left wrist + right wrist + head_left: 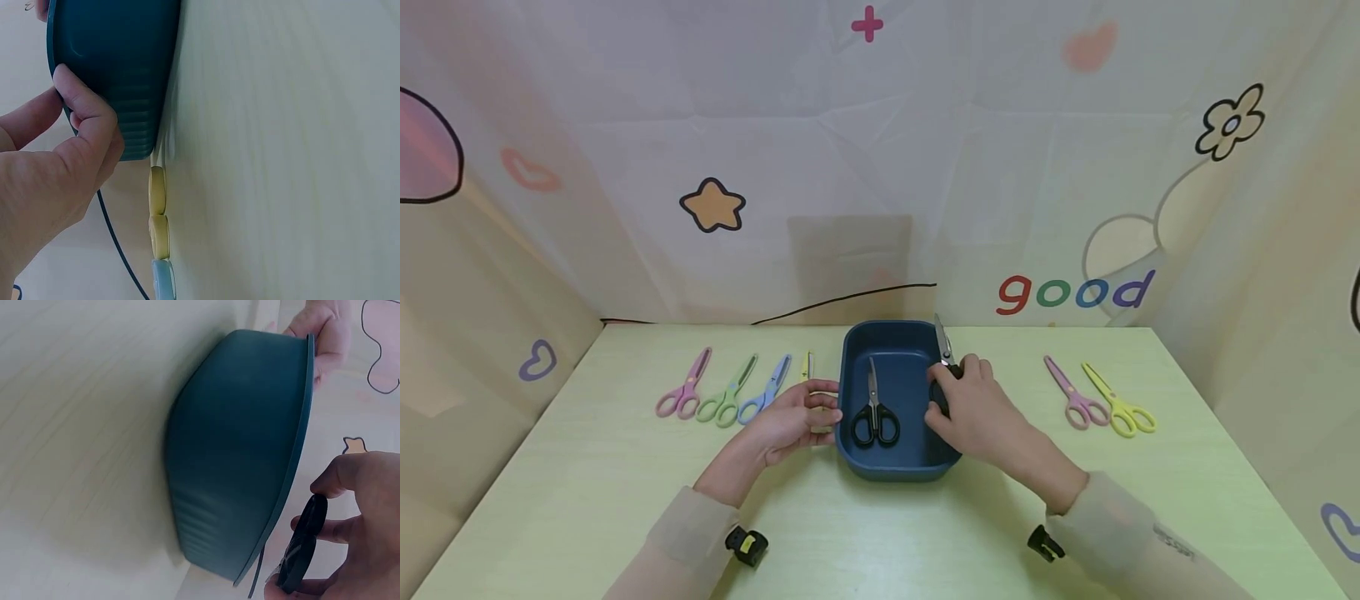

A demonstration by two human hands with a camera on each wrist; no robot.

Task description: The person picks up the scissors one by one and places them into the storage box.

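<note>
A pair of black-handled scissors lies inside the blue bin, blades pointing to the back. With thumb and fingers, my right hand holds a second pair of black-handled scissors by the handles. These scissors are above the bin's right rim, tips toward the back. At the left side, my left hand touches the bin's outer wall near the rim with its fingertips. Its fingers rest against the outside in the left wrist view. My left hand partly hides yellow scissors.
Left of the bin lie pink scissors, green scissors and blue scissors in a row. On the right side are pink scissors and yellow scissors. A printed curtain stands behind the table.
</note>
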